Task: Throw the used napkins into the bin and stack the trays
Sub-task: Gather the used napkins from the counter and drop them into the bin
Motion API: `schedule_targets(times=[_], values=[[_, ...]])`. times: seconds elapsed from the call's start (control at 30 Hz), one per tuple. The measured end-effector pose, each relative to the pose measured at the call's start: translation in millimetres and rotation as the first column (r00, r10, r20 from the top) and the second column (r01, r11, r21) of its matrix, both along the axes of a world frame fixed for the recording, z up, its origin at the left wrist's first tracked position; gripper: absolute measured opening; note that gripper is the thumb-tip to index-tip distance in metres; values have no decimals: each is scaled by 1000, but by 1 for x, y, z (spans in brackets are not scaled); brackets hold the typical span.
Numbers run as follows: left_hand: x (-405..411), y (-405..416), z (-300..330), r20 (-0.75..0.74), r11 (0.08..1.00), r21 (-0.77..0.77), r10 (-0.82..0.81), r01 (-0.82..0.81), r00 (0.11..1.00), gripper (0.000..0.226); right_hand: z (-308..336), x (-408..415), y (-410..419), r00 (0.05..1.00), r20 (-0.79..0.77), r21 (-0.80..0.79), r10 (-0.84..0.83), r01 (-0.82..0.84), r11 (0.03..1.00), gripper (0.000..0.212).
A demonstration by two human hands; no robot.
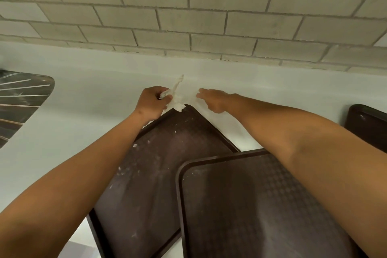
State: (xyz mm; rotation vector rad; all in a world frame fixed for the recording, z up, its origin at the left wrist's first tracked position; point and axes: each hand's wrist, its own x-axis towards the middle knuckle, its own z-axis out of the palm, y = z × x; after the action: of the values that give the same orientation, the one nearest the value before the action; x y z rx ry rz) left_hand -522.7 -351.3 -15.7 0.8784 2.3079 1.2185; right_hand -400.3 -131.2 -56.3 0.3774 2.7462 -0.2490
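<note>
Now gathering: left hand fingers clenched around napkin past far tray corner, right hand fingers spread, empty, reaching for more on tabletop; bin unseen.

White counter, block wall

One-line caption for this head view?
Left hand grips a napkin past a tray's corner; right hand reaches alongside.
</note>
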Motion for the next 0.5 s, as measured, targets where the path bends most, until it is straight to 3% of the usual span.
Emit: schedule_targets(times=[0.27, 0.5], values=[[16, -12, -7, 12, 1000, 10, -2, 2, 1000, 13, -4, 40, -3, 977, -206, 21, -49, 54, 998, 45], [33, -15, 8, 73, 997, 52, -68, 64, 995, 16, 13, 91, -5, 963, -176, -254, -205, 156, 954, 24]])
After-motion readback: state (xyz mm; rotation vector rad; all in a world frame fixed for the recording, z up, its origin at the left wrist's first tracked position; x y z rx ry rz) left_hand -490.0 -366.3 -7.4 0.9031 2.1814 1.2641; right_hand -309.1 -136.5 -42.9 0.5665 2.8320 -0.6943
